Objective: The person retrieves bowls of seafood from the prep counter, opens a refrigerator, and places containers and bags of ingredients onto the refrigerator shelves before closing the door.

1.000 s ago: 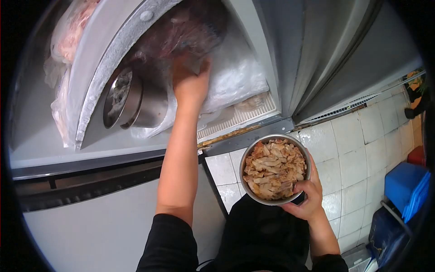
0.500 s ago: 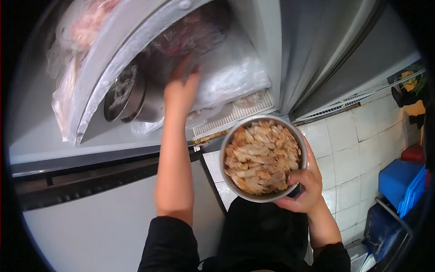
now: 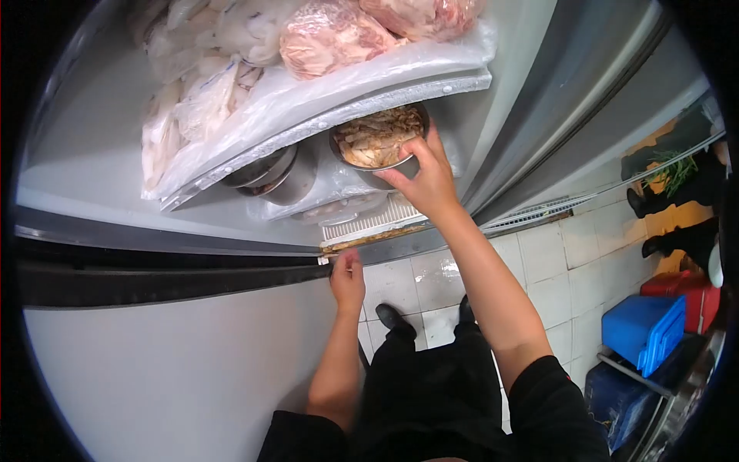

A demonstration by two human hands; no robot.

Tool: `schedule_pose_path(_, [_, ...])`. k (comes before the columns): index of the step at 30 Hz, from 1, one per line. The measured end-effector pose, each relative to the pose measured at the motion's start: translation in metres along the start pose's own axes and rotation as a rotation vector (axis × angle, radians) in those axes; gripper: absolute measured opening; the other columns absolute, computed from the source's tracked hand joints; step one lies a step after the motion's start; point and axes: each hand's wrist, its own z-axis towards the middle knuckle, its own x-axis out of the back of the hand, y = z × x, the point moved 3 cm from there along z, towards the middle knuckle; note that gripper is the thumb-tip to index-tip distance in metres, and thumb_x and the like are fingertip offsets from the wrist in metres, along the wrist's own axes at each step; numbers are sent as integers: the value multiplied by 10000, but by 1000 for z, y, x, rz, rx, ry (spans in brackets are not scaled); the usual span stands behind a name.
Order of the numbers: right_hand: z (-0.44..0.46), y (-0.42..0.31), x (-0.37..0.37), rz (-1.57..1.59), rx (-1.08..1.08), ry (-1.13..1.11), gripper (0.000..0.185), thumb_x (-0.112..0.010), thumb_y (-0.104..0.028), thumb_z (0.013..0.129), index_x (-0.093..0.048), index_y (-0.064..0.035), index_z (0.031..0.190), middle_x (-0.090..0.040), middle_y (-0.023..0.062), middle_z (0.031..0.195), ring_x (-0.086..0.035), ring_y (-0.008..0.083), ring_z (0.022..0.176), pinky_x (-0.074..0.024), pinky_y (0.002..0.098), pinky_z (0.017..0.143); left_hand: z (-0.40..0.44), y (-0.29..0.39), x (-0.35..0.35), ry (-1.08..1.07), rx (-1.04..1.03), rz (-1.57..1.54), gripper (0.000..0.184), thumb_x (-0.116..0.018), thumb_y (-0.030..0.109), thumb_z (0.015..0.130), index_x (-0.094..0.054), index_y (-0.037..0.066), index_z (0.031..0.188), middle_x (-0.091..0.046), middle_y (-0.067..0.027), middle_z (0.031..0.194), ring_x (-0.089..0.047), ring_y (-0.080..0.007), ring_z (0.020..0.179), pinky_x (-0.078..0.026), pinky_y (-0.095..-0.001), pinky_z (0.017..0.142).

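Observation:
My right hand [image 3: 426,175] is closed on the rim of a round metal bowl [image 3: 395,167], thumb at the near edge and fingers around the side. Sliced, pale-brown cooked-looking meat [image 3: 381,137] fills it. The bowl is inside the freezer, below the frosted shelf [image 3: 323,123], over plastic-wrapped packs. My left hand [image 3: 348,283] is down by the freezer's front sill, with its fingers curled and nothing visible in them. Further left under the same shelf stand metal pots [image 3: 281,173], partly hidden by the shelf edge.
Bagged raw meat [image 3: 331,38] and pale wrapped packs [image 3: 208,96] fill the upper shelf. A grey door [image 3: 593,100] stands open at right. Blue [image 3: 639,331] and red [image 3: 697,296] boxes are at lower right. Another person's dark shoes [image 3: 654,246] show at far right.
My right hand has carried the bowl of meat from in front of my body up into the freezer, under the shelf. My left hand has withdrawn from the compartment to the front sill.

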Motion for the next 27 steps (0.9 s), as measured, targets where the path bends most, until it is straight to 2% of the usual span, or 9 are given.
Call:
schedule_pose_path(4, [-24, -20, 24, -124, -113, 20, 381, -698, -83, 789, -544, -99, 1137, -345, 272, 1430, -437, 435, 1242, -402, 419, 1003, -35, -48, -10, -263, 92, 400, 250, -619, 235, 865, -625, 71, 1054, -673, -132, 968, -654, -269, 869, -508, -353, 775])
schedule_pose_path(5, [-43, -27, 39, -178, -101, 35, 441, -644, -83, 826, -520, -96, 1249, -446, 245, 1361, -487, 413, 1198, -418, 414, 987, -47, -77, -13, -377, 95, 432, 270, -626, 255, 855, -626, 76, 1058, -673, -133, 970, -651, -285, 885, -506, -370, 787])
schedule_pose_path(10, [-219, 15, 124, -202, -534, -317, 386, -640, -138, 832, -559, -49, 1200, -594, 189, 1184, -552, 355, 1122, -448, 402, 948, -110, -157, -4, -822, 344, 690, 381, -643, 388, 811, -648, 96, 1056, -678, -149, 1008, -643, -308, 958, -498, -395, 843])
schedule_pose_path(12, [-309, 52, 173, -282, -722, -407, 331, -618, -152, 838, -595, -38, 1148, -611, 181, 1157, -583, 350, 1071, -473, 396, 909, -134, -198, 6, -748, 489, 625, 401, -633, 413, 802, -658, 98, 1049, -681, -151, 1014, -642, -307, 972, -496, -395, 854])
schedule_pose_path(14, [-386, 87, 224, -372, -795, -375, 285, -598, -130, 815, -613, -56, 1091, -658, 188, 1011, -629, 369, 955, -507, 421, 825, -153, -157, 15, -683, 601, 654, 395, -623, 395, 803, -659, 86, 1046, -678, -159, 1007, -643, -311, 962, -497, -406, 842])
schedule_pose_path(20, [-499, 172, 338, -548, -1012, -764, 318, -657, -269, 783, -634, -72, 1032, -678, 152, 954, -648, 332, 898, -519, 386, 787, -243, -134, -2, -515, 501, 667, 373, -572, 389, 834, -661, 69, 1004, -669, -186, 994, -625, -363, 967, -493, -457, 841])
schedule_pose_path(22, [-489, 209, 363, -644, -866, -1035, 326, -671, -305, 770, -643, -62, 985, -672, 173, 909, -665, 274, 782, -532, 379, 698, -301, -137, -30, -525, 466, 679, 390, -530, 402, 858, -657, 64, 1004, -663, -192, 1016, -619, -378, 977, -485, -477, 862])
schedule_pose_path(24, [-470, 233, 376, -573, -1055, -1147, 270, -657, -269, 787, -636, -65, 962, -662, 157, 884, -662, 230, 699, -534, 376, 601, -328, -78, -40, -554, 508, 645, 390, -473, 380, 893, -655, 54, 1006, -656, -208, 1031, -614, -388, 984, -479, -484, 877])
schedule_pose_path(27, [-437, 257, 383, -349, -1211, -943, 225, -640, -239, 812, -614, -73, 963, -643, 103, 850, -642, 204, 641, -518, 356, 517, -372, -54, -55, -482, 404, 638, 365, -433, 325, 926, -640, 30, 985, -648, -224, 998, -597, -399, 996, -468, -478, 879])
